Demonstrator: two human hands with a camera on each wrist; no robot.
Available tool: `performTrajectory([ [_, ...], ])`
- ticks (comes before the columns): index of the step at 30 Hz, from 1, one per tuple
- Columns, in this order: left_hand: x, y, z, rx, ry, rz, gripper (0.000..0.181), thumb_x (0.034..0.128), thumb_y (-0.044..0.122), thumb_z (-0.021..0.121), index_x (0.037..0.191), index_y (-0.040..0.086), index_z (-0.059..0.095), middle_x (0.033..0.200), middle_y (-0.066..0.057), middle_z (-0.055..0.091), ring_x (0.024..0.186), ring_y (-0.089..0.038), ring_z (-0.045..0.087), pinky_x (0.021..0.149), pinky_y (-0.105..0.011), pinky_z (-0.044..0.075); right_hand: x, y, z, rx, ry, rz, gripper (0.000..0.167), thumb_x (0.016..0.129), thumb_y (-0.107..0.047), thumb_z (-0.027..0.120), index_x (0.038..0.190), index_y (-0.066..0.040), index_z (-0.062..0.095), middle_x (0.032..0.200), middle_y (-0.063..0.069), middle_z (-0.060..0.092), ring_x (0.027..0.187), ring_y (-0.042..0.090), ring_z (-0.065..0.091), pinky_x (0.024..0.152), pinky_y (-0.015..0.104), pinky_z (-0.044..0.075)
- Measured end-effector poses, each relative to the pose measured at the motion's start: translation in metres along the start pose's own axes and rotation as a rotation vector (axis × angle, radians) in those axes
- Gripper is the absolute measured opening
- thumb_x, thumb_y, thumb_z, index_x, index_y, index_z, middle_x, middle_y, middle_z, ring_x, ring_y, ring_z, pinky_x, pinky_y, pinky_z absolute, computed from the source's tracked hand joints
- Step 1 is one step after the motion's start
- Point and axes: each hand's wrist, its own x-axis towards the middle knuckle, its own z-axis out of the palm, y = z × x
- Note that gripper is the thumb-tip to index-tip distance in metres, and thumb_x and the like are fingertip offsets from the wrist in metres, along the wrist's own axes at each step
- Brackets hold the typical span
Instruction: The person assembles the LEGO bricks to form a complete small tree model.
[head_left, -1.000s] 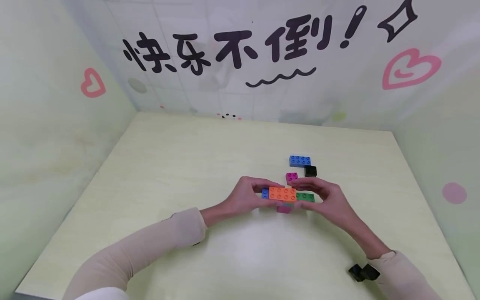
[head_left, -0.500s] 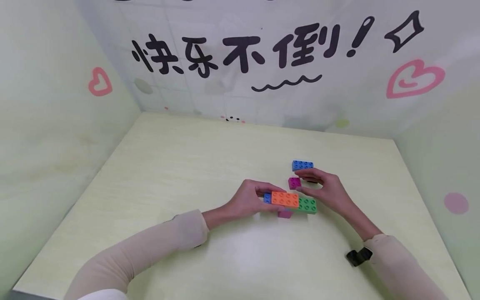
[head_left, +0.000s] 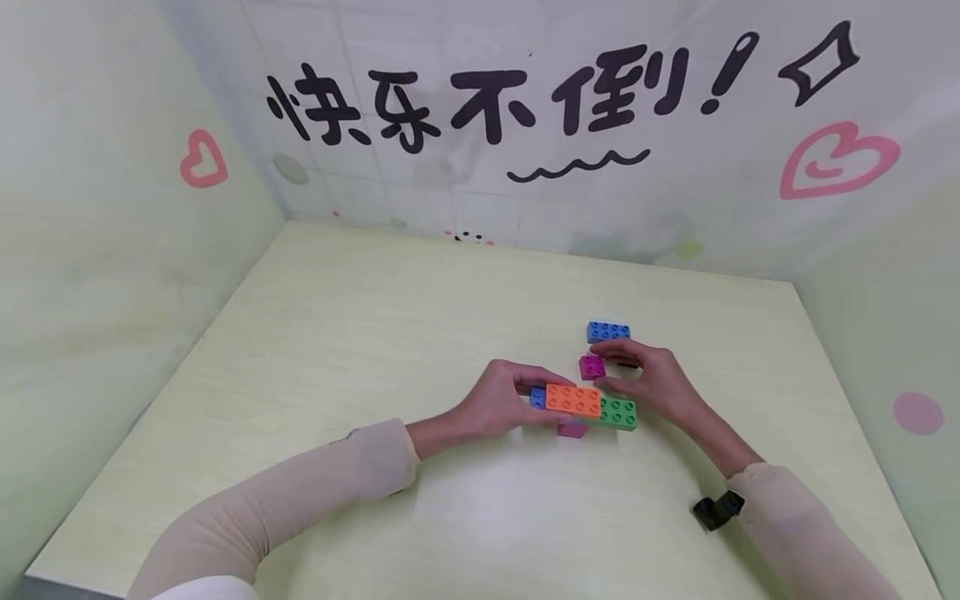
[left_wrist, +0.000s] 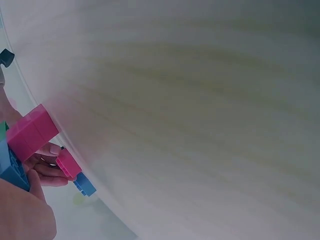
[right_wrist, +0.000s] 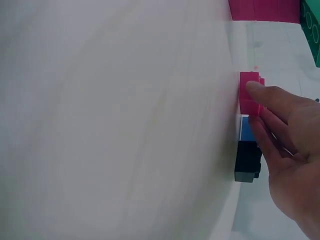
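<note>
My left hand (head_left: 491,402) grips the left part of a joined stack, with an orange brick (head_left: 572,400) on top, a blue brick (head_left: 537,397) at left, a green brick (head_left: 621,412) at right and a pink one (head_left: 572,430) underneath. Just behind it, my right hand (head_left: 662,383) pinches a small magenta brick (head_left: 592,367) between thumb and fingers. In the right wrist view, the thumb lies on this magenta brick (right_wrist: 249,102), low at the table surface. The left wrist view shows the stack's pink underside (left_wrist: 32,132) raised off the table.
Behind the right fingers lies a blue eight-stud brick (head_left: 608,332). A black brick (right_wrist: 247,160) beside it is mostly hidden by the hand in the head view. Two black pieces (head_left: 717,510) lie by the right cuff. Walls border the table's back and sides.
My right hand has left the stack's green end and moved back to the small magenta brick, taking hold of it. The left hand keeps its grip; the head view has shifted slightly.
</note>
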Motion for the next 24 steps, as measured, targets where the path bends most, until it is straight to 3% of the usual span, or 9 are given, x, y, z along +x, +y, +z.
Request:
performTrajectory([
  [6, 0.000, -0.001, 0.000, -0.001, -0.004, -0.004, 0.036, 0.0786, 0.020, 0.085, 0.113, 0.020, 0.075, 0.106, 0.013, 0.071, 0.089, -0.009, 0.068, 0.077, -0.028, 0.056, 0.001, 0.001, 0.003, -0.059, 0.016, 0.003, 0.047, 0.078, -0.015, 0.085, 0.122, -0.012, 0.067, 0.115, 0.004, 0.068, 0.106, 0.023, 0.063, 0.090, 0.044, 0.052],
  [12, 0.000, 0.001, 0.000, 0.009, 0.000, 0.001, 0.035, 0.0781, 0.022, 0.085, 0.112, 0.020, 0.075, 0.105, 0.014, 0.071, 0.091, -0.009, 0.067, 0.079, -0.028, 0.055, -0.004, -0.006, -0.001, 0.023, 0.043, 0.022, 0.047, 0.079, -0.014, 0.084, 0.122, -0.013, 0.067, 0.114, 0.003, 0.068, 0.105, 0.024, 0.064, 0.089, 0.045, 0.052],
  [19, 0.001, 0.000, 0.000, -0.003, -0.006, 0.001, 0.037, 0.0771, 0.023, 0.086, 0.112, 0.018, 0.075, 0.105, 0.013, 0.071, 0.092, -0.009, 0.068, 0.080, -0.028, 0.055, -0.016, -0.010, -0.009, 0.098, 0.070, 0.016, 0.045, 0.082, -0.027, 0.082, 0.123, -0.017, 0.066, 0.117, 0.000, 0.067, 0.107, 0.023, 0.064, 0.088, 0.041, 0.053],
  [24, 0.001, -0.001, 0.001, 0.004, 0.004, 0.007, 0.038, 0.0762, 0.024, 0.086, 0.112, 0.020, 0.075, 0.103, 0.014, 0.071, 0.092, -0.009, 0.067, 0.079, -0.029, 0.056, -0.027, -0.019, -0.019, 0.142, 0.088, 0.021, 0.043, 0.083, -0.026, 0.081, 0.122, -0.017, 0.066, 0.117, 0.000, 0.067, 0.107, 0.027, 0.064, 0.087, 0.036, 0.054],
])
